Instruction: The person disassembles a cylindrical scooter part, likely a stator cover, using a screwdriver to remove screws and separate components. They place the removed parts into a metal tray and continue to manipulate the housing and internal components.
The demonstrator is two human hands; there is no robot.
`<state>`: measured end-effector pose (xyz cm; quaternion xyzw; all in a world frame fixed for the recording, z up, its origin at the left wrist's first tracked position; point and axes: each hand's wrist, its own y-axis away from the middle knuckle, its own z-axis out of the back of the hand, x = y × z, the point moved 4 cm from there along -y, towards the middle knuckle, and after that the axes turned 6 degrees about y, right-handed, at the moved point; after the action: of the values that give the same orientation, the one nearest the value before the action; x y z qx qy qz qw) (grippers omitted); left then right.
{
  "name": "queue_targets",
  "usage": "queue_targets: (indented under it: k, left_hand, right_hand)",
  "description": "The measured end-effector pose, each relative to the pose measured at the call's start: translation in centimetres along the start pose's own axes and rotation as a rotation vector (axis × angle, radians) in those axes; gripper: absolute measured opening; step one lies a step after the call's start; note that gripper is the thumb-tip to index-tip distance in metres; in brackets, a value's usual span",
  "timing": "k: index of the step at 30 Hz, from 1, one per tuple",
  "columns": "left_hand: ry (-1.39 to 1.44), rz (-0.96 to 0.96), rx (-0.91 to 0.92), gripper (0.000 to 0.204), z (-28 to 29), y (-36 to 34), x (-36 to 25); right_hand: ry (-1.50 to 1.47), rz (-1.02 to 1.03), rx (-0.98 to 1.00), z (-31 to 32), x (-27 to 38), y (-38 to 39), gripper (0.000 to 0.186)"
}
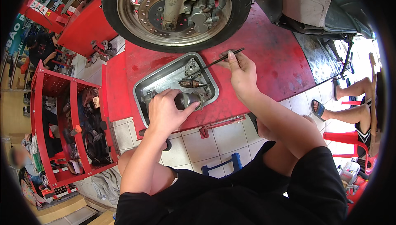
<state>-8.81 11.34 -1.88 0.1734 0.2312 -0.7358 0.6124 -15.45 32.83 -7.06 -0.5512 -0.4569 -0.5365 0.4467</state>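
Note:
My left hand [164,110] is closed around a grey metal cylinder [185,100], its open end toward the right, over the near side of a metal tray [140,85]. Pinched in my right hand [241,70] is a thin dark rod [218,61], slanting down left into the tray; I cannot make out its tip clearly. Below that tip lies a motor armature [189,83] with a copper-brown body and a shaft pointing right. A grey metal end cover [191,67] with holes rests at the tray's far side.
The tray stands on a red lift platform [272,56], beneath a motorcycle front wheel [177,45] with brake disc and caliper. A red tool cart [73,122] is at left, a blue stool [236,162] below me. Other people are at left, and a person's sandaled foot [318,108] at right.

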Motion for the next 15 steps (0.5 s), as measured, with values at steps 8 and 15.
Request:
queue_targets:
  k: [8, 15]
  left_hand:
    - [0.006, 0.022, 0.009, 0.049, 0.04, -0.04, 0.11]
    - [0.023, 0.009, -0.007, 0.047, -0.09, -0.14, 0.08]
  right_hand:
    - [-0.076, -0.104, 0.161, -0.2, 0.61, -0.2, 0.029]
    - [-0.167, 0.094, 0.006, -0.14, 0.78, -0.64, 0.027]
